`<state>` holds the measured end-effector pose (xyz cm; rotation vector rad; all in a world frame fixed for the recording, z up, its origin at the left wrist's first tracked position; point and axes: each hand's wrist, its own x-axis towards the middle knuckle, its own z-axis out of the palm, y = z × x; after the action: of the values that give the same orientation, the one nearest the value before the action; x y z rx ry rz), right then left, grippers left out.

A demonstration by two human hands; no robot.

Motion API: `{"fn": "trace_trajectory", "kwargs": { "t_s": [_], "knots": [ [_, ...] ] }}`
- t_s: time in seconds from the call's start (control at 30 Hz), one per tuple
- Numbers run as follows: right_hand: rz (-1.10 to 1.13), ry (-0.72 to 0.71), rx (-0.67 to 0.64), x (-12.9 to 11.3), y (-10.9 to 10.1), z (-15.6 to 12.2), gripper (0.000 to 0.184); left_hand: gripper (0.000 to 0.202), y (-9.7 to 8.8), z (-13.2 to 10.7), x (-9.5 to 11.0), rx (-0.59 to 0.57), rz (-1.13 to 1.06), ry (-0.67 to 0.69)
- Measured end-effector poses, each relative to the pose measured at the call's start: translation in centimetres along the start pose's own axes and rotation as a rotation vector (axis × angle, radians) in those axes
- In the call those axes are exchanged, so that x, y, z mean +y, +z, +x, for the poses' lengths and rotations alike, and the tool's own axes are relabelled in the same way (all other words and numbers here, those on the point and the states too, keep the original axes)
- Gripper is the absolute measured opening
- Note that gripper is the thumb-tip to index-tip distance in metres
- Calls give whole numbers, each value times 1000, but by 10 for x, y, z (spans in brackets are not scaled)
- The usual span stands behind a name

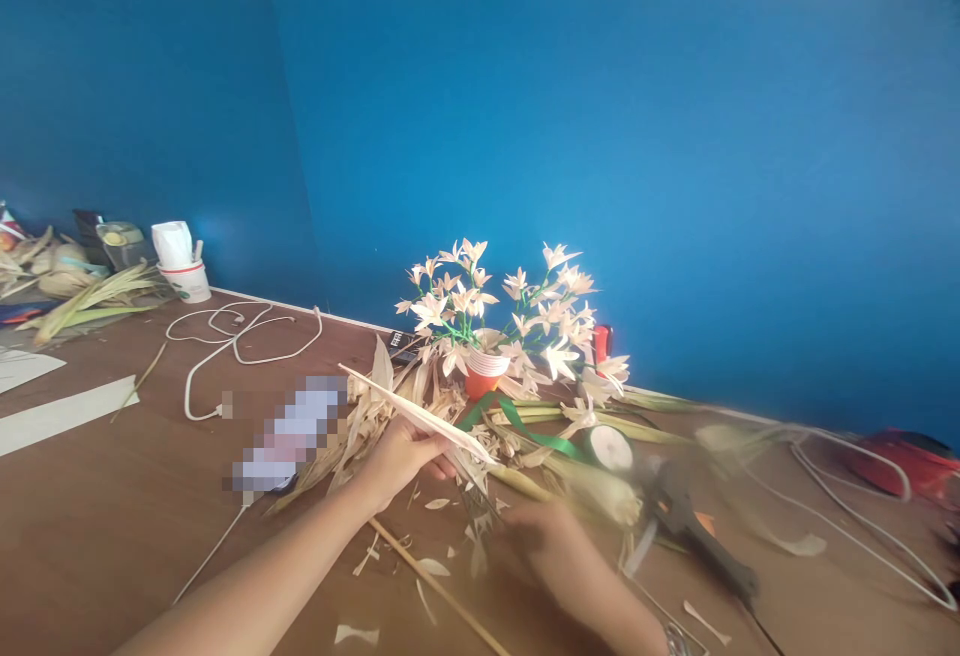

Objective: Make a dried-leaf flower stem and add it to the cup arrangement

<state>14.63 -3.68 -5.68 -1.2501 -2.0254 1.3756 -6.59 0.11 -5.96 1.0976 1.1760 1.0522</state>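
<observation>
My left hand pinches a long pale strip of dried corn husk, which slants down from upper left to right. Motion blurs my right hand, close to the strip's lower right end. From it a thin dark shape reaches toward my left fingers, apparently the blades of scissors. Beyond the hands stands an orange and white paper cup with pale husk flowers on green stems. Husk scraps lie on the brown table under my hands.
A green ribbon, a white spool and a dark glue gun lie to the right. A thin stick crosses the table near me. At left are a pixelated phone, white cable and white cup. Blue panels stand behind.
</observation>
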Motion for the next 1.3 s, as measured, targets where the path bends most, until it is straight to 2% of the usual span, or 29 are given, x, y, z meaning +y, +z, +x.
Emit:
{"fn": "trace_trajectory", "kwargs": {
  "t_s": [0.27, 0.57, 1.0, 1.3],
  "knots": [
    [2, -5, 8, 0, -1, 0, 15, 9, -2, 3, -4, -2, -8, 2],
    [-28, -33, 44, 5, 1, 2, 16, 9, 4, 0, -4, 41, -96, -19],
    [-42, -44, 76, 11, 2, 4, 15, 6, 13, -7, 0, 119, -233, -121],
    [-66, -51, 65, 8, 1, 3, 15, 7, 13, -6, -3, 116, -213, -94]
  ]
}}
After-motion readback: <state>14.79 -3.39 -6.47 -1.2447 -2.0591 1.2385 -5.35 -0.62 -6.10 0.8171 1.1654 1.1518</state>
